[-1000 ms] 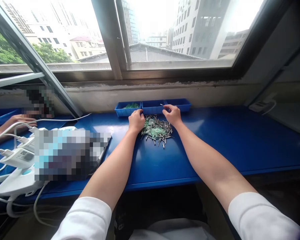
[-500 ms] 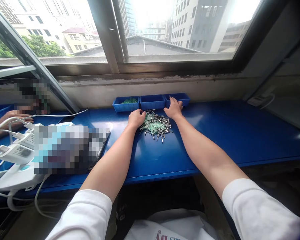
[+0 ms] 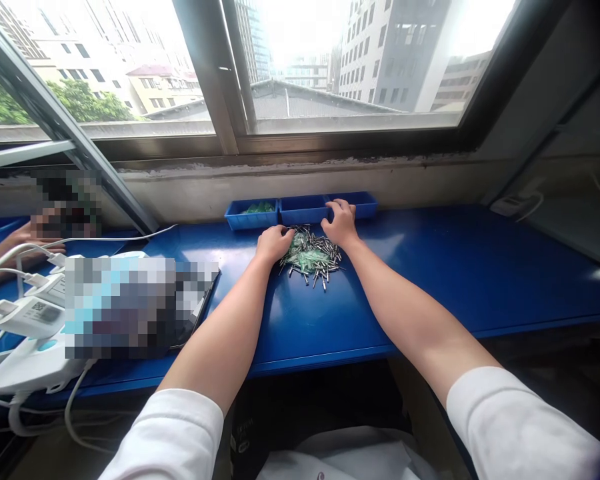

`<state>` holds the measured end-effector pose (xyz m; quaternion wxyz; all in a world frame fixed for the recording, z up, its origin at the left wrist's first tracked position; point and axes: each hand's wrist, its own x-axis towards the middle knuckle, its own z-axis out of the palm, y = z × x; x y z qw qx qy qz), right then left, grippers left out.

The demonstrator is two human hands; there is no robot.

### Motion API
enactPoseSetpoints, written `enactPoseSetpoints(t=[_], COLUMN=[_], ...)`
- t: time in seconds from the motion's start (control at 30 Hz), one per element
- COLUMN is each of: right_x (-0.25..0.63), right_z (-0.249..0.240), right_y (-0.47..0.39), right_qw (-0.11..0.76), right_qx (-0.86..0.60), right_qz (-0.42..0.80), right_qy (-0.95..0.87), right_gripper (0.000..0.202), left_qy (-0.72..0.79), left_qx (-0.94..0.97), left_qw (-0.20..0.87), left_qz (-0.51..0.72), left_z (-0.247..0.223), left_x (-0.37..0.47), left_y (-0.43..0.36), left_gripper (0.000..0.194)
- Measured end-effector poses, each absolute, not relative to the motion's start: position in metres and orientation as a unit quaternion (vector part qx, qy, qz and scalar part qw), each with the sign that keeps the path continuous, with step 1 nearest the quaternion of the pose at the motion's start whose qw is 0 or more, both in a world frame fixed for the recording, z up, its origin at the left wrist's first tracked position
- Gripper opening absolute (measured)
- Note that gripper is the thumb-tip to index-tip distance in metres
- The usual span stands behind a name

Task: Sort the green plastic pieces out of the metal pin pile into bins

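Note:
A pile of short metal pins [image 3: 323, 272] mixed with green pieces [image 3: 313, 259] lies on the blue table. At the pile's left edge rests my left hand [image 3: 274, 244], its fingers curled and closed; what they hold, if anything, is hidden. My right hand [image 3: 341, 224] hovers at the pile's far right side, in front of the bins, with thumb and fingers apart and nothing visible between them. Behind the hands stand three joined blue bins: the left bin [image 3: 253, 221] holds green pieces, then come the middle bin [image 3: 303, 215] and the right bin [image 3: 366, 208], partly covered by my right hand.
On the left, a white power strip [image 3: 17, 370] carries several plugged chargers [image 3: 35, 317] and cables. Beside it lies a blurred-out object [image 3: 125, 307]. Another person's hand [image 3: 27, 237] is at the far left. A metal frame post [image 3: 107, 170] rises beside the window.
My right hand has drawn back from the right bin toward the pile, slightly left and nearer to me. The left hand stays at the pile's edge. The whole view has shifted slightly.

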<state>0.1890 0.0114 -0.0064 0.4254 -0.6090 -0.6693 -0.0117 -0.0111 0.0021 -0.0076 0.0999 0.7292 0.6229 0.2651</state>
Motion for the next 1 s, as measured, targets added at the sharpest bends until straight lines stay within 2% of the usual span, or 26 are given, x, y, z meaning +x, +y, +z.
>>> enactPoseSetpoints(t=[0.07, 0.13, 0.3, 0.37, 0.77, 1.0], right_x=[0.184, 0.181, 0.177, 0.176, 0.178, 0.181], right_z=[-0.005, -0.006, -0.016, -0.016, -0.014, -0.007], right_y=[0.007, 0.006, 0.010, 0.010, 0.007, 0.002], right_qw=[0.427, 0.402, 0.295, 0.279, 0.280, 0.324], right_qx=[-0.575, -0.553, -0.570, -0.572, -0.549, -0.555], right_qz=[-0.001, 0.025, 0.080, 0.088, 0.097, 0.169], right_qy=[-0.698, -0.729, -0.763, -0.766, -0.782, -0.747], right_gripper=[0.029, 0.023, 0.032, 0.031, 0.029, 0.033], left_qy=[0.615, 0.605, 0.597, 0.595, 0.597, 0.597], left_qx=[0.734, 0.742, 0.753, 0.755, 0.758, 0.757], left_qw=[0.102, 0.103, 0.103, 0.101, 0.093, 0.103], left_qz=[0.268, 0.269, 0.257, 0.256, 0.244, 0.246], left_z=[-0.010, -0.011, -0.012, -0.012, -0.013, -0.010], left_x=[-0.011, -0.011, -0.012, -0.012, -0.012, -0.011], left_y=[0.004, 0.005, 0.004, 0.003, 0.005, 0.003], left_gripper=[0.039, 0.038, 0.041, 0.042, 0.041, 0.042])
